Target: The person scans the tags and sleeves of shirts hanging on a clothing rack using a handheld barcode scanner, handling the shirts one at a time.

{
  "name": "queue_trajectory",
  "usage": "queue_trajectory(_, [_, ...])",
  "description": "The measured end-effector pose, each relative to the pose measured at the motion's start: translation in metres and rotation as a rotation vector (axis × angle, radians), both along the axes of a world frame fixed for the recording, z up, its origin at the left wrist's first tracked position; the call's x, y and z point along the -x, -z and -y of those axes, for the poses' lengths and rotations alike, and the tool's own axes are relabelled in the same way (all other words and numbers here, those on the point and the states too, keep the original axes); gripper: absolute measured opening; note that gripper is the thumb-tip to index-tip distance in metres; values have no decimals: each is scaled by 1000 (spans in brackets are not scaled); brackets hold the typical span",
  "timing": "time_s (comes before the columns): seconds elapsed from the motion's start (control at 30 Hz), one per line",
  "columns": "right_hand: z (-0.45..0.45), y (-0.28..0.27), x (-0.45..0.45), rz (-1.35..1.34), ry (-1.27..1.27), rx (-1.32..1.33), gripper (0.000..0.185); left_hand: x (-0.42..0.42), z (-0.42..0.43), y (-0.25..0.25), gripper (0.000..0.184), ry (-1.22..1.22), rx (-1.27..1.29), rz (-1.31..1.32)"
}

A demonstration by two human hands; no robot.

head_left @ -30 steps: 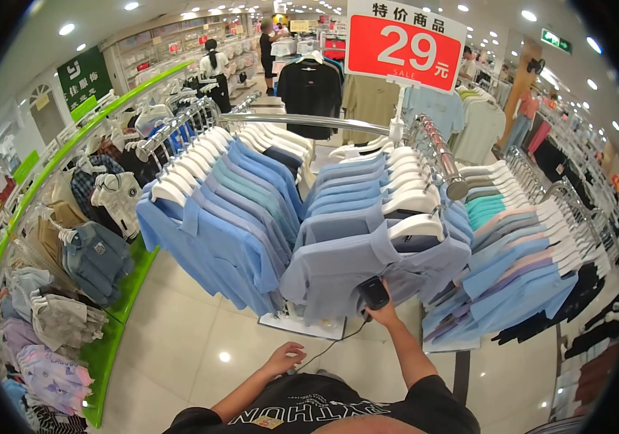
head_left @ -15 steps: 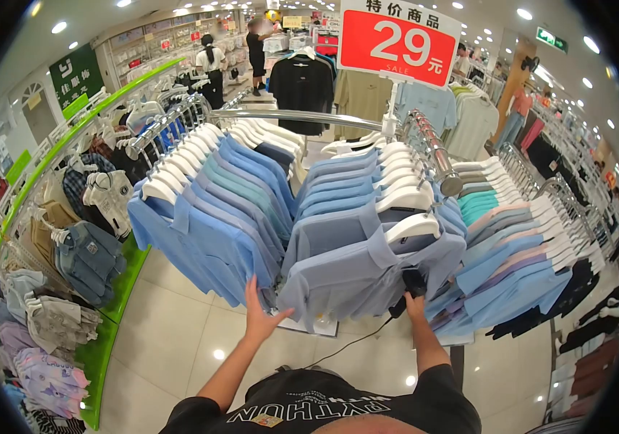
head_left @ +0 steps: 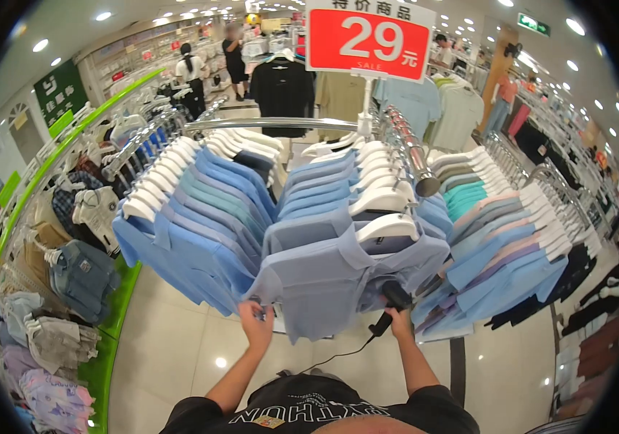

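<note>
Gripping a corded tool and a sleeve edge: both hands busy at the front shirt

Head view: the right hand [head_left: 401,322] is closed round the handle of a black handheld device [head_left: 397,296], its head raised close to the lower front of the blue-grey front shirt [head_left: 316,276] — whether it touches the cloth, I cannot tell. The left hand [head_left: 257,329] has its fingers closed on the shirt's sleeve edge, out at the left. That shirt hangs on a white hanger [head_left: 387,228] at the near end of the rack's right rail [head_left: 426,185], in front of a row of blue shirts. A black cord [head_left: 338,356] trails from the device's handle down towards the body.

As I judge it, the step in hand is working the device over the shirt front while the left hand steadies the sleeve. A further pass would call for light tension on the cloth, a level device head — near the fabric, away from the left fingers — and a cord free of the hem.
</note>
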State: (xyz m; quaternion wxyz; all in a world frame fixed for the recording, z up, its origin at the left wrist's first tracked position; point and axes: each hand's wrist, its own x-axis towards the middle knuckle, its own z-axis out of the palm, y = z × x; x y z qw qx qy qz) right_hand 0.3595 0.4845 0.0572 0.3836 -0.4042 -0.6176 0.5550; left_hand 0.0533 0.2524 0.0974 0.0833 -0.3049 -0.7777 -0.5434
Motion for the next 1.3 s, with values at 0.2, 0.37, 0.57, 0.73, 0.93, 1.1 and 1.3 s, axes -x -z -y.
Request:
queue_trajectory(0.2, [56, 3, -12, -298, -273, 326, 59, -97, -20, 62, 53, 911, 463, 276])
queue_trajectory(0.37, [102, -13, -17, -606, -397, 719, 39, -149, -52, 98, 71, 967, 300, 103])
queue_trajectory(0.57, [142, -45, -2, -629, -272, 644, 76, -157, -51, 113, 39, 708, 335, 291])
queue_trajectory(0.73, [151, -64, 2, -819, -54, 577, 74, -109, -26, 176, 36, 503, 471, 342])
queue_trajectory(0.93, [154, -81, 2, -912, 202, 549, 73, -57, 11, 191, 33, 507, 461, 115])
queue_trajectory(1.1, [152, -95, 6, -923, 257, 573, 70, -31, 47, 195, 36, 424, 629, -162])
queue_trajectory(1.3, [143, -92, 11, -854, 305, 491, 65, 10, 75, 202, 35, 605, 727, 195])
